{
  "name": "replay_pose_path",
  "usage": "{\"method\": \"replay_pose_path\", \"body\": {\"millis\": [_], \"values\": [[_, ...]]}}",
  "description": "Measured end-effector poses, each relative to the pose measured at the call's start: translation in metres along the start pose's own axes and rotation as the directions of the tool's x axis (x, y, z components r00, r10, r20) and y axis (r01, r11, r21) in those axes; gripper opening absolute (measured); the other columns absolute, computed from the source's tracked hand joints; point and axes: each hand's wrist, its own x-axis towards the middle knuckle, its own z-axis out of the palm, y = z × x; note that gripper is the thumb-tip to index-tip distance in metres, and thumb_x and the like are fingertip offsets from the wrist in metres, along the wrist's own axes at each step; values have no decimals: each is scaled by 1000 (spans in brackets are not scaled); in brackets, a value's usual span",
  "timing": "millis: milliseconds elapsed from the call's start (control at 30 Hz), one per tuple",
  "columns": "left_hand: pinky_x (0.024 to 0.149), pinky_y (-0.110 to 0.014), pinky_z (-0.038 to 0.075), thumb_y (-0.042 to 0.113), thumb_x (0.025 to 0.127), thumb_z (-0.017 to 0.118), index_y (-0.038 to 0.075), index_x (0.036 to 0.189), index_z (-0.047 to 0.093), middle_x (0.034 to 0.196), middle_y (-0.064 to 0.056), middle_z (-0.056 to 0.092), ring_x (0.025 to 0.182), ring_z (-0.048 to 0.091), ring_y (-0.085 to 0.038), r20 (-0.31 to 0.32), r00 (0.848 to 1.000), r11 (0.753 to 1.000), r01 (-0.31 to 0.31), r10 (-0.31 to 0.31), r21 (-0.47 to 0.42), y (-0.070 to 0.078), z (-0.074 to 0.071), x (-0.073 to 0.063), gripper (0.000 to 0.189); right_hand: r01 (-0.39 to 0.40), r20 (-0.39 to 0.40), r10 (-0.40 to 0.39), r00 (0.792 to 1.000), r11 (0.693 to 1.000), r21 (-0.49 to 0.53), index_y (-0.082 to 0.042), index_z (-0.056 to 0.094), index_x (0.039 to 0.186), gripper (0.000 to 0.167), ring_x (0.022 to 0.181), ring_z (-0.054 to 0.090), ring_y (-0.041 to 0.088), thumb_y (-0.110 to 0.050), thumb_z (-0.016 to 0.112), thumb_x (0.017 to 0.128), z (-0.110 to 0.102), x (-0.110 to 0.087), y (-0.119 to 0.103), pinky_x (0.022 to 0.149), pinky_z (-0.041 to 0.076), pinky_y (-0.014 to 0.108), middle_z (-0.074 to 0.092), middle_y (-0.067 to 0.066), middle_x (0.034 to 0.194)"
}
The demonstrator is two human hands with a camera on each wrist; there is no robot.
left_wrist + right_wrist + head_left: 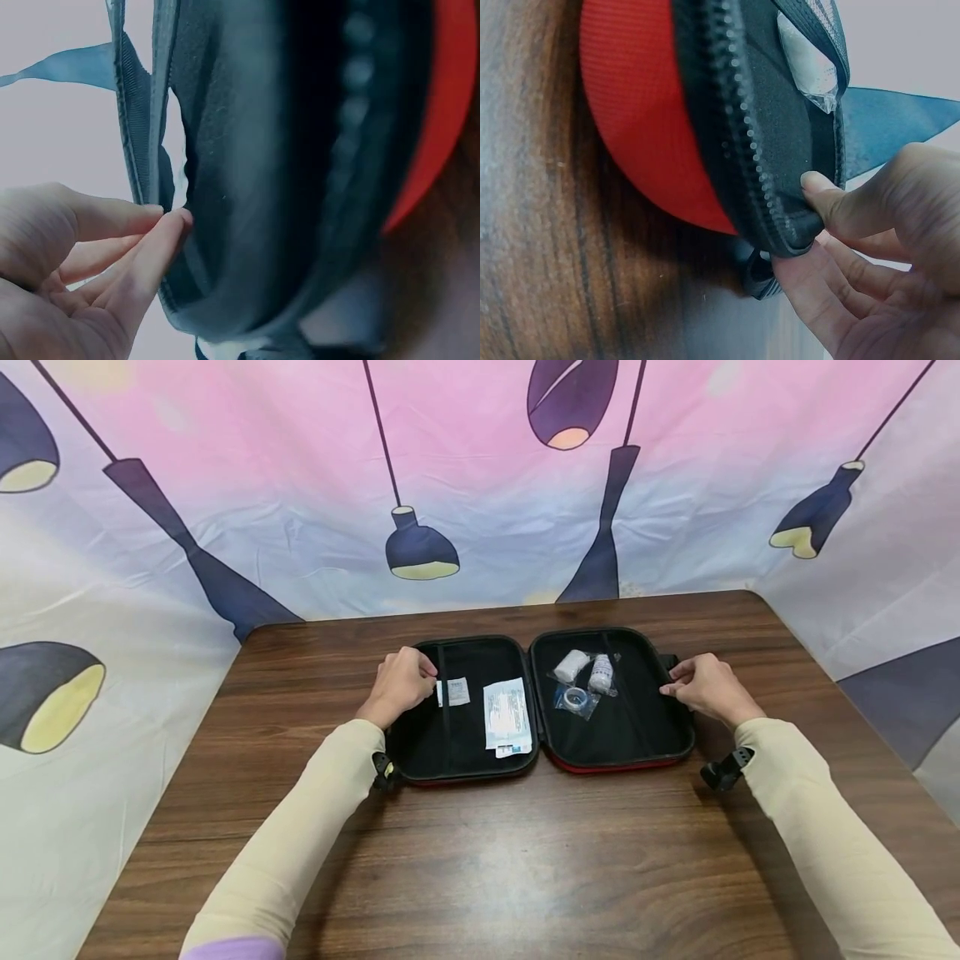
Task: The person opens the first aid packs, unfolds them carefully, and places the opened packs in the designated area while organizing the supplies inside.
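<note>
A zip-up case with red outside and black lining [585, 739] lies unfolded on the table. My left hand [403, 681] reaches over the outer side of its left half. In the left wrist view, thumb and fingertips pinch the black edge of the inner pocket [150, 135]. A small white packet [456, 692] lies right by these fingers, and a larger white printed packet [506, 714] near the hinge. My right hand [708, 687] grips the outer rim of the right half, thumb inside, fingers outside, beside the zip [746, 127].
The right half holds a white roll [572, 666], a wrapped white bundle [602, 674] and a round roll in a clear bag [575, 697]. The brown wooden table [480, 860] extends towards me. A patterned cloth [300, 552] hangs behind it.
</note>
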Motion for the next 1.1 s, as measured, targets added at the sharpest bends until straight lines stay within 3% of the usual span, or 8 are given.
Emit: {"method": "replay_pose_path", "body": {"millis": [167, 333, 600, 800, 967, 1100], "values": [[90, -50, 52, 10, 96, 68, -1, 103, 75, 100, -17, 75, 90, 71, -30, -18, 999, 999, -49, 49, -4, 6, -3, 0, 14, -5, 6, 5, 1000, 1000, -2, 19, 56, 128, 47, 100, 66, 42, -12, 67, 95, 0, 0, 0, 78, 57, 45, 66, 31, 113], [85, -46, 55, 10, 96, 70, -1, 105, 75, 103, -16, 74, 93, 70, -30, 60, 995, 997, -75, 77, -21, 20, -3, 0, 16, -3, 11, 3, 1000, 1000, -3, 19, 55, 129, 46, 101, 66, 42, -11, 65, 95, -1, -1, -1, 76, 57, 44, 65, 32, 114], [82, -41, 57, 15, 96, 72, 2, 112, 75, 106, -12, 74, 94, 69, -25, 185, 979, 995, -98, 90, 33, 42, 9, 4, 21, -7, 12, 7, 1000, 1000, -7, 19, 55, 130, 46, 102, 65, 43, -11, 64, 96, -1, -1, -1, 80, 56, 48, 65, 32, 115], [84, -41, 57, 14, 95, 73, 0, 116, 73, 107, -13, 72, 94, 69, -25, 226, 967, 990, -129, 114, 51, 49, 18, 7, 25, -16, 14, 16, 1000, 1000, -9, 18, 55, 130, 47, 102, 65, 43, -14, 65, 97, -1, -1, -2, 79, 56, 48, 65, 32, 116], [82, -40, 56, 17, 92, 77, 0, 117, 72, 106, -13, 71, 91, 67, -25, 242, 965, 992, -116, 101, 49, 53, 24, 9, 31, -15, 16, 15, 1000, 1000, -5, 18, 56, 130, 48, 100, 65, 42, -15, 66, 97, 0, 0, -1, 76, 57, 46, 66, 31, 114], [78, -38, 54, 18, 90, 79, 2, 110, 73, 99, -10, 68, 83, 64, -23, 251, 964, 992, -111, 92, 63, 55, 29, 9, 27, -14, 19, 14, 1000, 1000, -2, 18, 56, 130, 48, 100, 65, 42, -16, 66, 97, 1, -1, 0, 75, 58, 44, 65, 31, 114]]}}
